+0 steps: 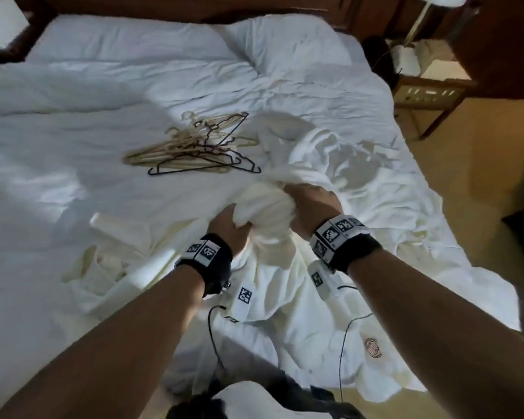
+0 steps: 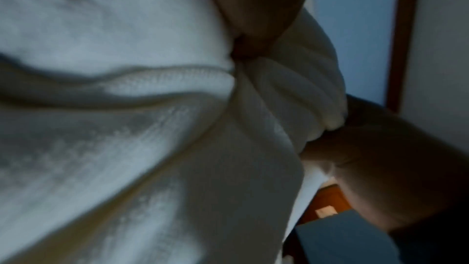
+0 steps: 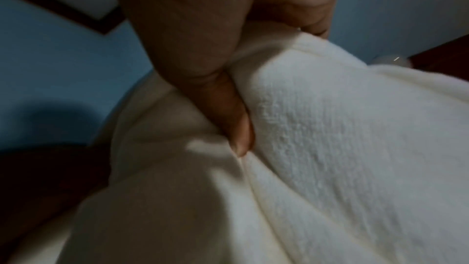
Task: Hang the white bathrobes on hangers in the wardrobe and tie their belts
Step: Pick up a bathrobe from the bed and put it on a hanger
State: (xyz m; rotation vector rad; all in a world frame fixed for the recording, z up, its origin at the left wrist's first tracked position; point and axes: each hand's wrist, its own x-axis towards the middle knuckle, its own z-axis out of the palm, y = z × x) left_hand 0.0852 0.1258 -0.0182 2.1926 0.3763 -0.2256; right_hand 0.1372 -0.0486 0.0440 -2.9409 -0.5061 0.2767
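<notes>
A white bathrobe (image 1: pixel 263 213) is bunched up above the bed between my two hands. My left hand (image 1: pixel 229 226) grips the bundle from the left and my right hand (image 1: pixel 310 204) grips it from the right, close together. In the left wrist view the bathrobe (image 2: pixel 152 107) fills the picture, its folds gathered under my fingers (image 2: pixel 253 27). In the right wrist view my thumb (image 3: pixel 236 127) presses into the bathrobe (image 3: pixel 330 148). More white robe cloth (image 1: pixel 330 152) trails away to the right. A second cream bathrobe (image 1: pixel 112 267) lies crumpled at the left. A pile of hangers (image 1: pixel 194 146), beige and black, lies beyond.
The bed (image 1: pixel 103 86) with white rumpled sheets fills most of the head view, with a dark wooden headboard (image 1: pixel 194 7) behind. A bedside table (image 1: pixel 430 92) stands at the right. Thin black cables (image 1: pixel 342 343) hang from my wrists.
</notes>
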